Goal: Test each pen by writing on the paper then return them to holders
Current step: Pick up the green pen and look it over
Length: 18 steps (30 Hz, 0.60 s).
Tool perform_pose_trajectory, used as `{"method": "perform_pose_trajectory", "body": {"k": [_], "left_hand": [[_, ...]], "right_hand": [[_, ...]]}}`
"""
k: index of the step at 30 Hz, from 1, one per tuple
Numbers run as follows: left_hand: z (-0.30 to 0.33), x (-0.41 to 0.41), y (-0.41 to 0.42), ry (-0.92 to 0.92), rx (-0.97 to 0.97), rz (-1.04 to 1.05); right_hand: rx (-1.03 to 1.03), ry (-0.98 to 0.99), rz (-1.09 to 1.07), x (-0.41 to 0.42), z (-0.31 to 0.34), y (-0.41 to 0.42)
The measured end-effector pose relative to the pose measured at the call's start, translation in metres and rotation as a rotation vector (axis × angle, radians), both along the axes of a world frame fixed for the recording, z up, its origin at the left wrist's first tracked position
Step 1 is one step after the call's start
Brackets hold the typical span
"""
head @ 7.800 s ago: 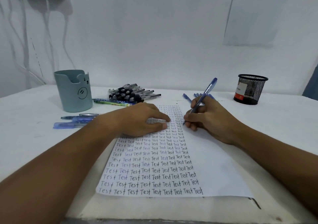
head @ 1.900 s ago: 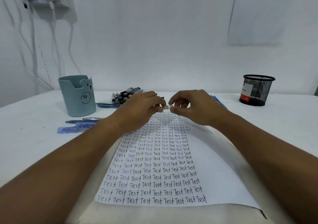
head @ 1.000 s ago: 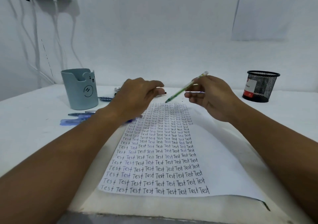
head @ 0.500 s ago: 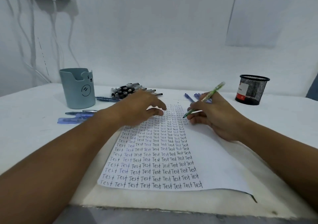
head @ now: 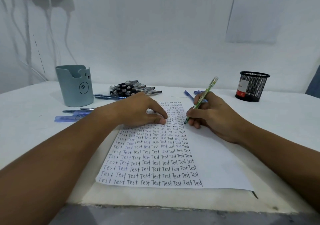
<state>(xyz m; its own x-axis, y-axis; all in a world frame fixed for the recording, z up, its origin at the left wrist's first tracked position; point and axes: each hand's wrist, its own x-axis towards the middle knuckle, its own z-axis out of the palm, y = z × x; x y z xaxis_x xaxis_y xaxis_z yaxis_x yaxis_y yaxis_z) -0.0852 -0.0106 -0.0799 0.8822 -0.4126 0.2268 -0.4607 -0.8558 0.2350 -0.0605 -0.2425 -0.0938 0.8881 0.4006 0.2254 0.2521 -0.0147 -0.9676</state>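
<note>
1. The right hand (head: 213, 116) pinches a green pen (head: 201, 99), tilted, tip down on the paper (head: 213, 159).
2. The left hand (head: 140, 112) lies flat, fingers straight, pressing the paper.
3. On the table (head: 26, 134), a blue-grey holder (head: 75, 86) stands left, a mesh holder (head: 252, 86) right, with a pile of pens (head: 133, 88) between.

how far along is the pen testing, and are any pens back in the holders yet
Well along: the paper carries rows of "Test" across most of its width. In hand: the right hand grips a green pen, tip at the paper, while the left hand presses the sheet flat. Left: no pens show above either holder's rim; the black pens and blue pens lie loose on the table.
</note>
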Motion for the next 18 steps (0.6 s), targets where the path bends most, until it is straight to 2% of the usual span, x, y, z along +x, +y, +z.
{"method": "perform_pose_trajectory", "body": {"k": [18], "left_hand": [[0.002,-0.002,-0.0006,0.021,0.004,0.011]], "right_hand": [[0.013,0.023,-0.003,0.0033,-0.0007,-0.0012]]}}
